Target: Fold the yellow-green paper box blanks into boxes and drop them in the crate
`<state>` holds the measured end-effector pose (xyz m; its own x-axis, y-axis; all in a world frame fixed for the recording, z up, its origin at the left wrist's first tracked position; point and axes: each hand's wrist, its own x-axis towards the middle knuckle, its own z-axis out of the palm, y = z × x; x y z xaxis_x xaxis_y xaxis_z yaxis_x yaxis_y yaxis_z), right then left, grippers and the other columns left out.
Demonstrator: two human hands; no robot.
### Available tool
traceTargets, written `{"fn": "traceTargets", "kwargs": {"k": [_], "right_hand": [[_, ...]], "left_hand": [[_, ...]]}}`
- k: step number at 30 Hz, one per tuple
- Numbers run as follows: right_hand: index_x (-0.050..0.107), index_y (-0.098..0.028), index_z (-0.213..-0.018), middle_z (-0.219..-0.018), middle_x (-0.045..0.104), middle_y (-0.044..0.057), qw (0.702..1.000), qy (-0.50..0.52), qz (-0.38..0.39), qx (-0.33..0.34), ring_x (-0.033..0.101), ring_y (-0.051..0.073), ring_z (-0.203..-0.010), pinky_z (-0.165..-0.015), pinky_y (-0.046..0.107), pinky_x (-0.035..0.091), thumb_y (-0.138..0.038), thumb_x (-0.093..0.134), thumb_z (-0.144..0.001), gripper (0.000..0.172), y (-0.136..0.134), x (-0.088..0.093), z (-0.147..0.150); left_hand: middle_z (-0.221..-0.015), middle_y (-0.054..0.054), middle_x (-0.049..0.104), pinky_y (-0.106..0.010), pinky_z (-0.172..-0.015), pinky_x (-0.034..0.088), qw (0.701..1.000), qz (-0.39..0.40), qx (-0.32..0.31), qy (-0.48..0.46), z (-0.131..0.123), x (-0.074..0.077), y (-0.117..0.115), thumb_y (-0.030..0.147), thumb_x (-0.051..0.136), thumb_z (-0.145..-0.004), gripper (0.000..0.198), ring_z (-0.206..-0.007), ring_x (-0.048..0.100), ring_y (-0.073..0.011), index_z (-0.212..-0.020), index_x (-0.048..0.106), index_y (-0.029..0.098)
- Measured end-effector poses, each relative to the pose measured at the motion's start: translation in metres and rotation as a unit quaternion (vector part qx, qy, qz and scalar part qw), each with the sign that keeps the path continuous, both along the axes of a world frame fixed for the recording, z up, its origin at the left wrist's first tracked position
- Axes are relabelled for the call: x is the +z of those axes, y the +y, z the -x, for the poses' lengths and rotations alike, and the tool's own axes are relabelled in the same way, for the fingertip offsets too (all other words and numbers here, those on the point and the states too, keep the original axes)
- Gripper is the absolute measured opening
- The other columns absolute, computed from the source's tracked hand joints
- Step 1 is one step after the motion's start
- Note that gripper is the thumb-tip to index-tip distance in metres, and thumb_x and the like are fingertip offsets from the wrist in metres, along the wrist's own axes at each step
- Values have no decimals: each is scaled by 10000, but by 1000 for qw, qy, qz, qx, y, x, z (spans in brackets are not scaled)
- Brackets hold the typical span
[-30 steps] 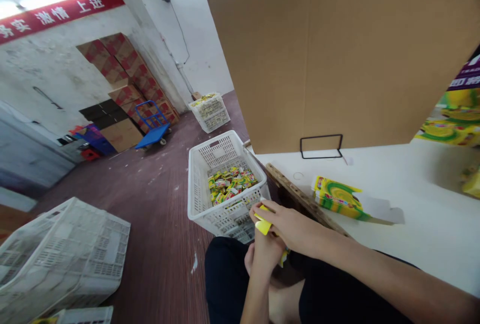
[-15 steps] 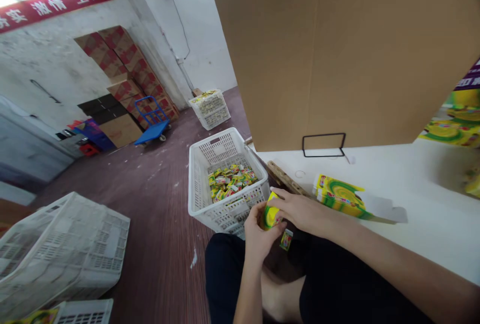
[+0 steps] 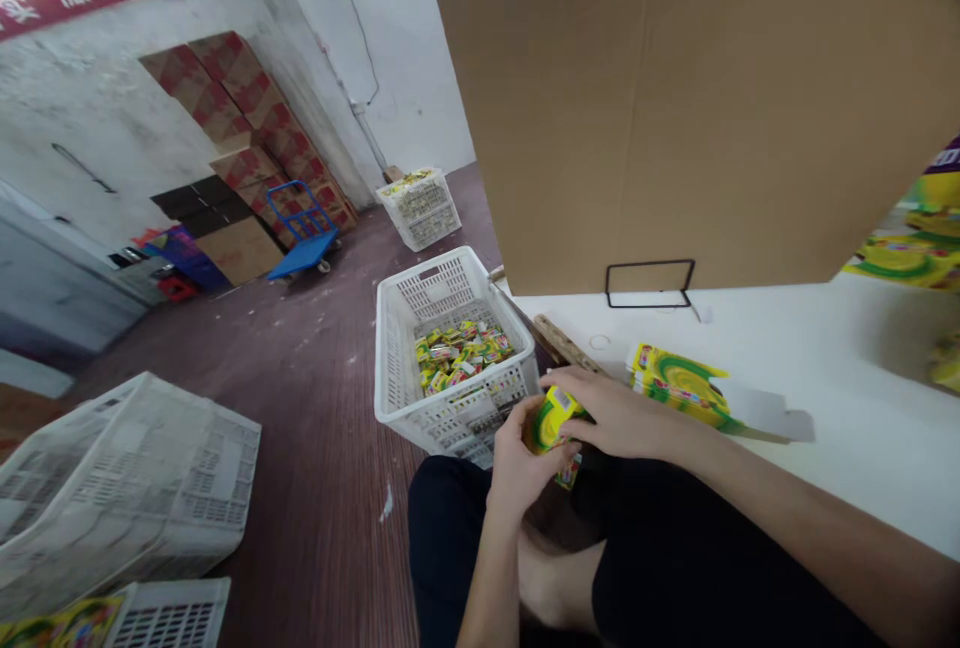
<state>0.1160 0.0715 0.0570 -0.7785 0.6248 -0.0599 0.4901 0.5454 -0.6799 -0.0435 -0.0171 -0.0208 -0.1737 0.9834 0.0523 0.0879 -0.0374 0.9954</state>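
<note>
Between my two hands is a small yellow and green box (image 3: 553, 416), held just above my lap. My left hand (image 3: 517, 463) wraps around its left and lower side. From the right, my right hand (image 3: 600, 410) grips the box's upper and right side, with its fingers bent over it. Part of the box is hidden by my fingers. Another small printed box (image 3: 568, 474) shows below my hands, partly covered. Just beyond them stands a white plastic crate (image 3: 390, 358) with many small yellow boxes (image 3: 454, 356) lying loose in it.
On the white table (image 3: 862, 408) to the right lies a larger yellow carton (image 3: 682, 383) with an open flap. A big cardboard sheet (image 3: 645, 108) stands behind it. More white crates (image 3: 142, 488) are at left; a blue trolley (image 3: 304, 253) stands farther back.
The box in my hands has turned slightly, showing a white label patch near its top. Both hands have shifted a little to the right. The camera view has tilted slightly.
</note>
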Motion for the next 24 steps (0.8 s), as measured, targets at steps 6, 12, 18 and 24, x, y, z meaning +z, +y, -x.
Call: {"fn": "traceTargets", "kwargs": {"k": [6, 12, 18, 24], "right_hand": [[380, -197, -1546, -1596, 397, 142, 992, 50, -49, -101, 461, 302, -1453, -1239, 493, 370, -385, 603, -882, 726, 13, 1, -14], [494, -225, -1494, -1494, 531, 128, 998, -47, -21, -46, 573, 318, -1332, -1164, 518, 444, -398, 568, -907, 616, 16, -7, -26], [572, -202, -1444, -1320, 687, 121, 983, -172, 60, 22, 648, 294, -1235, -1088, 442, 498, -351, 635, -898, 570, 7, -4, -22], [559, -194, -1466, -1410, 641, 129, 955, -289, 58, 29, 603, 299, -1317, -1097, 387, 479, -339, 649, -929, 564, 2, 13, -16]], "left_hand": [[-1404, -202, 574, -476, -1155, 417, 951, -109, 262, 120, 60, 28, 52, 438, 846, -695, 835, -1316, 569, -317, -1382, 473, 144], [-1600, -257, 353, -509, -1265, 241, 897, -63, 237, 367, 101, 2, 69, 475, 766, -821, 953, -1542, 287, -343, -1551, 277, 105], [-1270, -155, 683, -462, -1121, 452, 869, 160, -22, 468, 46, -108, 8, 347, 827, -778, 500, -1307, 582, -337, -1217, 671, 165], [-1222, -141, 718, -365, -968, 529, 812, 283, -83, 504, 48, -132, 15, 439, 632, -944, 472, -1173, 676, -278, -1334, 601, 175]]}}
